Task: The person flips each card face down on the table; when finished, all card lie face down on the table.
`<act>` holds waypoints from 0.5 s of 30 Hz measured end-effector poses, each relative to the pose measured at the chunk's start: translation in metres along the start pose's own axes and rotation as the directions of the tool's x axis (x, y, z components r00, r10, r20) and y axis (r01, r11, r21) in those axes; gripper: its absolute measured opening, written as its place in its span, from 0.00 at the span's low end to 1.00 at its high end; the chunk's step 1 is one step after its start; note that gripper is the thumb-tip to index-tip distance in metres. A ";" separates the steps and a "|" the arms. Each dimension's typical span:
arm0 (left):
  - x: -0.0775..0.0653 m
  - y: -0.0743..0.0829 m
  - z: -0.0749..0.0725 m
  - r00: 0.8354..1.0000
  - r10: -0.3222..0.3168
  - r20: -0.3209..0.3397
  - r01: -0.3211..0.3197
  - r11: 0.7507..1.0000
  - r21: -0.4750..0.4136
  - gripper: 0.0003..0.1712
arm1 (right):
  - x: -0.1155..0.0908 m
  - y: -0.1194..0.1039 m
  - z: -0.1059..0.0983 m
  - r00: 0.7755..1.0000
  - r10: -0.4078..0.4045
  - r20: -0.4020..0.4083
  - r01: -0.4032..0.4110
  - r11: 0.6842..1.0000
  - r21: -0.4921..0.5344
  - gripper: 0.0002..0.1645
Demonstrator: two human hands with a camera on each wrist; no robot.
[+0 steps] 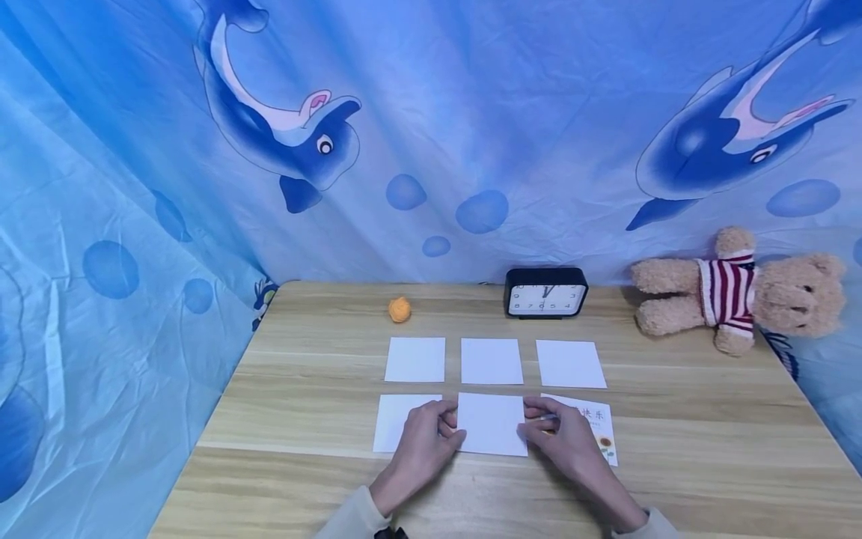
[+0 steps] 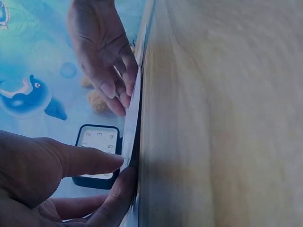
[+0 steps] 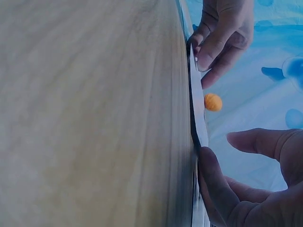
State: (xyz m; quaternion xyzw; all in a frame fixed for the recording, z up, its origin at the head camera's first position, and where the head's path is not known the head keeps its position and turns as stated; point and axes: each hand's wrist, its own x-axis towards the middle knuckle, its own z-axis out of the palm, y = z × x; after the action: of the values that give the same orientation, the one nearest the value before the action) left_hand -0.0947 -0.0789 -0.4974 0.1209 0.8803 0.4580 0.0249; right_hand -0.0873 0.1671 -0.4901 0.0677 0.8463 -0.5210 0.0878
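Note:
A blank white card [image 1: 492,424] is at the middle of the front row, between both hands. My left hand [image 1: 424,442] pinches its left edge between thumb and forefinger. At its right edge, my right hand [image 1: 569,442] touches the card with its fingertips, while the thumb [image 3: 244,140] stands apart from them. A thin dark gap shows under the card in the right wrist view. Partly behind my right hand lies a card with printed characters and a sunflower [image 1: 604,430]. Another blank card [image 1: 390,423] lies partly behind my left hand.
Three blank cards form a back row: left [image 1: 415,359], middle [image 1: 491,361] and right [image 1: 571,364]. Behind them are a small orange ball-like object [image 1: 399,309] and a black-framed clock [image 1: 546,293]. A teddy bear [image 1: 727,296] lies at the back right of the wooden table [image 1: 283,419].

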 end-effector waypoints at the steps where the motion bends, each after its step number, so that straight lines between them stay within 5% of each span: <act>1: 0.000 0.000 0.000 1.000 -0.002 0.002 0.002 1.000 -0.001 0.24 | 0.000 0.000 0.000 1.000 0.002 -0.001 -0.002 1.000 0.003 0.28; 9: 0.001 0.006 -0.004 0.999 0.020 -0.031 -0.019 1.000 0.006 0.26 | -0.006 -0.004 -0.007 1.000 -0.004 0.010 0.003 0.998 0.062 0.27; 15: 0.003 0.013 0.000 0.998 0.051 -0.026 -0.054 0.990 -0.130 0.24 | -0.009 -0.003 -0.018 0.999 -0.035 0.003 0.034 0.998 0.053 0.27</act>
State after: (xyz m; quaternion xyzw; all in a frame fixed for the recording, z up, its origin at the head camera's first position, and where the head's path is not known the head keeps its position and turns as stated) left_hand -0.0954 -0.0712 -0.4861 0.1370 0.8452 0.5164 0.0108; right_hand -0.0808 0.1819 -0.4776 0.0544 0.8331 -0.5448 0.0787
